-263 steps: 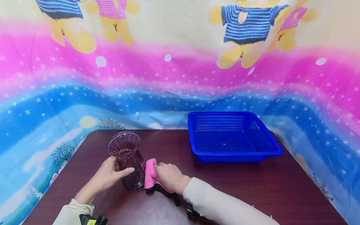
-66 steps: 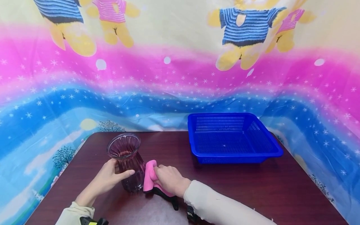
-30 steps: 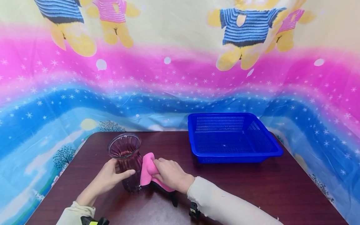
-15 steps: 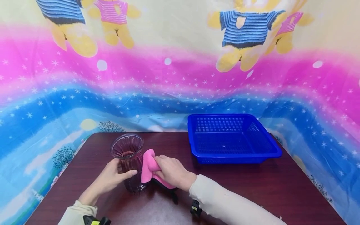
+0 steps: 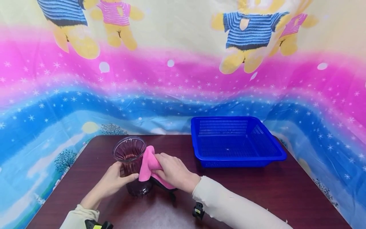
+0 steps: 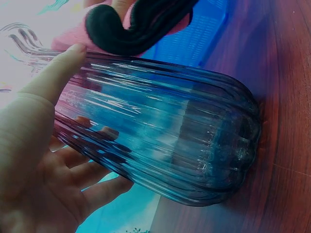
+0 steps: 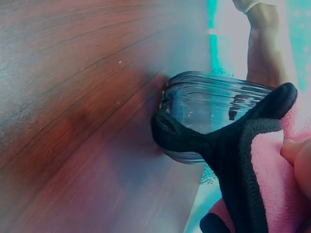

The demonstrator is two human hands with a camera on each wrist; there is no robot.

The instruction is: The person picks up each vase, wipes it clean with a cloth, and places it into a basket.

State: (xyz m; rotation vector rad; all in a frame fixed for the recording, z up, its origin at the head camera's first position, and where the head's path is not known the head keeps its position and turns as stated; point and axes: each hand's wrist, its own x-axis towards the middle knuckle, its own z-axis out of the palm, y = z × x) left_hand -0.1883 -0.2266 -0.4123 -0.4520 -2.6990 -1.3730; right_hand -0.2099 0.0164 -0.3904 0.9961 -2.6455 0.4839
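A clear purple-tinted glass vase (image 5: pixel 132 167) with a flared rim and ribbed sides stands on the table, left of centre. My left hand (image 5: pixel 110 179) grips it from the left, thumb across the front and fingers behind; through the glass (image 6: pixel 170 131) those fingers show in the left wrist view. Bunched in my right hand (image 5: pixel 175 171) is a pink cloth (image 5: pixel 147 167) with black edging. It lies against the vase's right side, just below the rim. In the right wrist view a black-edged fold of the cloth (image 7: pixel 272 184) hides part of the vase.
A blue plastic basket (image 5: pixel 237 157) with perforated walls stands at the back right of the dark reddish-brown table (image 5: pixel 243 194). Behind the table hangs a printed cloth backdrop (image 5: pixel 171 82) with bears and snowflakes.
The right hand has moved the pink cloth up the vase's right side, from low on the body to near the rim. The vase has shifted slightly right, still in the left hand's grip.
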